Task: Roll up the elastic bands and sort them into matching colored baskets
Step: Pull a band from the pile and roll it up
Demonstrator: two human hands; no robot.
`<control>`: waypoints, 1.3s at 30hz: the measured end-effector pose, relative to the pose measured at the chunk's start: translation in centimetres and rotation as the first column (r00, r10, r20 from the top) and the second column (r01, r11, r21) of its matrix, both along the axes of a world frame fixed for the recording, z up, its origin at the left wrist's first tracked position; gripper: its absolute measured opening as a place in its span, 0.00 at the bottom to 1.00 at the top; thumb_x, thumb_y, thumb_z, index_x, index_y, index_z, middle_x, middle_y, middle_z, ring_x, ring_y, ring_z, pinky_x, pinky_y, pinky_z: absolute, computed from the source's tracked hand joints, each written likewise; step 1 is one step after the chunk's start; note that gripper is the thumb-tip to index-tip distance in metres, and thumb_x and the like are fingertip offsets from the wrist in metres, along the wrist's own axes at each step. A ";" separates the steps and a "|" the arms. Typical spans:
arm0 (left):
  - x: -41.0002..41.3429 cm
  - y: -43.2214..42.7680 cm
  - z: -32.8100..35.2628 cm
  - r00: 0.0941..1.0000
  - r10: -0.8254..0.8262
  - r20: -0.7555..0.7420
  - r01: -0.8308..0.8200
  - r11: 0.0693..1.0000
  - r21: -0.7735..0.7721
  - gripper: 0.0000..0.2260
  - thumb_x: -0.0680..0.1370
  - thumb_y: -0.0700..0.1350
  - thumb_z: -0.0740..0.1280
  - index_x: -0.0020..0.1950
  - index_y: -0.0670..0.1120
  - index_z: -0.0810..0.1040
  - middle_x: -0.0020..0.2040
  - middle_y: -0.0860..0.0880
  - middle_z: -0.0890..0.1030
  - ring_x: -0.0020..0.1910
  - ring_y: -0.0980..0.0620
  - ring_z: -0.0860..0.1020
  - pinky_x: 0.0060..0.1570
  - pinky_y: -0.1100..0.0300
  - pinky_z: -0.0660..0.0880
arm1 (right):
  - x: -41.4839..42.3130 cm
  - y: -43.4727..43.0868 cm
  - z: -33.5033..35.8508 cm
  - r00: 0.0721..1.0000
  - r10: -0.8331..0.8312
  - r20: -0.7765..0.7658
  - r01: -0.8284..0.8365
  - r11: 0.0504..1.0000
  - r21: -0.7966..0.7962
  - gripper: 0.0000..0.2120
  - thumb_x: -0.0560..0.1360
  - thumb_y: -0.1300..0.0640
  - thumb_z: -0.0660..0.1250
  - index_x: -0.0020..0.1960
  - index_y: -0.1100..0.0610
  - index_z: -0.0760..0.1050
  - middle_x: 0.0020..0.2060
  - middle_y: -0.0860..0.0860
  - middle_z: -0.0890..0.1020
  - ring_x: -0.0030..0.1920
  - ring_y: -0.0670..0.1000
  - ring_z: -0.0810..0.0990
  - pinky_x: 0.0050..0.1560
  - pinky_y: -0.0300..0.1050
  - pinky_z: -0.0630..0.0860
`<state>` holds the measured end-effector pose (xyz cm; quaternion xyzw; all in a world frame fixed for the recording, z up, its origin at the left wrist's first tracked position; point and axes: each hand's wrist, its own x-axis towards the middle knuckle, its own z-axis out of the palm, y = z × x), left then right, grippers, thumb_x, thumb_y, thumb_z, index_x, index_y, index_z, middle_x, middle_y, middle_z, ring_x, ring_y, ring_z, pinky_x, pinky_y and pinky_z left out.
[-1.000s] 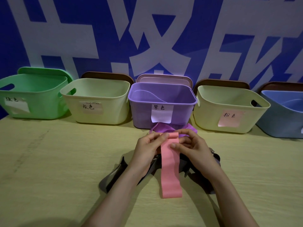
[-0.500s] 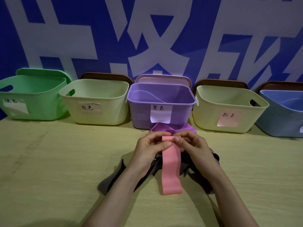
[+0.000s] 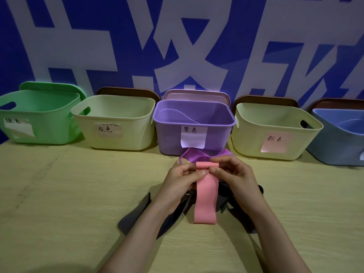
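Observation:
A pink elastic band lies lengthwise on the table, its far end curled into a small roll. My left hand and my right hand pinch that rolled end from either side. Behind my fingers lies a purple band; dark grey bands spread under my wrists. Along the wall stand a green basket, a cream basket with a paper label, a purple basket, a cream basket with a pink label and a blue basket.
The baskets line the back of a pale wooden table, each with a lid propped behind it against a blue and white wall. A curved pale strip lies inside the purple basket.
The roll at the pink band's far end has grown a little and the free tail has become shorter. Both hands have stayed in nearly the same spot.

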<state>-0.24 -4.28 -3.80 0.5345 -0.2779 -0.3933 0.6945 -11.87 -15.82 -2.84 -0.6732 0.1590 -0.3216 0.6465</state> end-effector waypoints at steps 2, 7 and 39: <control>0.0 -0.1 0.0 1.000 0.003 0.005 -0.003 1.000 0.009 0.09 0.72 0.40 0.72 0.52 0.43 0.82 0.44 0.46 0.84 0.46 0.51 0.82 0.45 0.62 0.77 | 0.0 -0.2 -0.1 1.000 -0.004 -0.008 0.003 0.999 -0.046 0.13 0.66 0.61 0.73 0.50 0.61 0.80 0.46 0.56 0.84 0.48 0.52 0.82 0.51 0.47 0.78; 0.0 -0.2 0.0 0.999 0.030 0.028 -0.031 0.999 0.041 0.19 0.69 0.56 0.71 0.53 0.45 0.84 0.52 0.39 0.82 0.49 0.47 0.81 0.51 0.53 0.76 | 0.0 -0.1 0.0 1.000 0.016 -0.012 -0.017 0.995 -0.098 0.10 0.69 0.68 0.73 0.48 0.58 0.81 0.44 0.52 0.85 0.47 0.49 0.82 0.49 0.41 0.78; -0.2 -0.3 -0.2 1.000 0.025 -0.008 -0.025 0.999 -0.034 0.10 0.72 0.39 0.71 0.52 0.42 0.80 0.47 0.44 0.84 0.47 0.52 0.81 0.49 0.60 0.77 | 0.2 0.1 0.1 1.000 -0.017 -0.006 0.017 1.000 -0.025 0.15 0.69 0.55 0.70 0.51 0.64 0.79 0.42 0.56 0.84 0.42 0.47 0.80 0.42 0.39 0.77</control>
